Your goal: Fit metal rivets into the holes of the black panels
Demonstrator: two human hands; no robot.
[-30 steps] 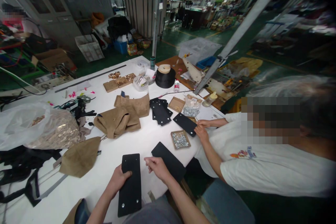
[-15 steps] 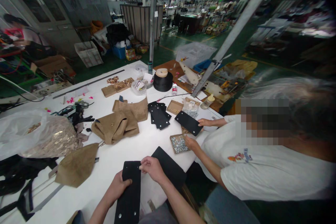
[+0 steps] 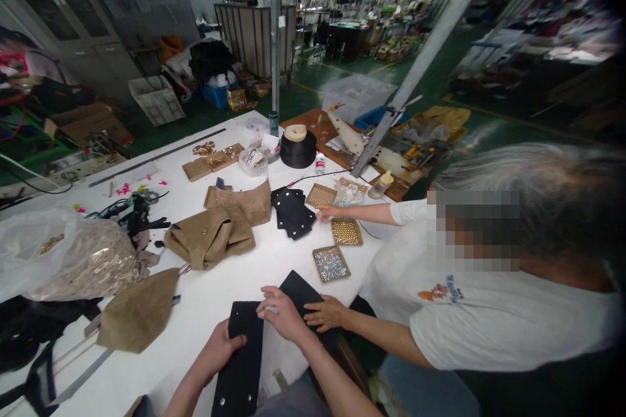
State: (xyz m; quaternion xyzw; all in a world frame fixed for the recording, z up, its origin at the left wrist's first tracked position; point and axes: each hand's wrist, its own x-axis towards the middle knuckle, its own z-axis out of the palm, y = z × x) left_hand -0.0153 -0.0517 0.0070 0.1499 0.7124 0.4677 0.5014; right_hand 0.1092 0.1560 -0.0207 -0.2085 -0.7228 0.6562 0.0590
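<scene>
My left hand (image 3: 222, 350) grips the left edge of a long black panel (image 3: 243, 358), its thumb on top; silver snaps show at the panel's lower end. At the panel's upper right corner is my right hand (image 3: 280, 314), fingers bent over the edge; whether a small part sits between the fingertips is too small to tell. Just right of it lies a larger black piece (image 3: 299, 290), with a co-worker's hand (image 3: 325, 313) flat on it. The co-worker's other hand (image 3: 325, 211) touches a pile of black panels with snaps (image 3: 292, 214).
Trays of silver parts (image 3: 331, 264) and gold parts (image 3: 347, 232) stand before the co-worker (image 3: 489, 313). Brown fabric pieces (image 3: 210, 234) and a plastic bag of metal parts (image 3: 88, 254) lie to the left. A black roll (image 3: 298, 150) and a slanted metal post (image 3: 425, 65) are farther back.
The co-worker has put the held black panel on the pile and moved the other hand from the silver tray to the larger black piece. My right hand's fingers have shifted slightly at the panel's corner.
</scene>
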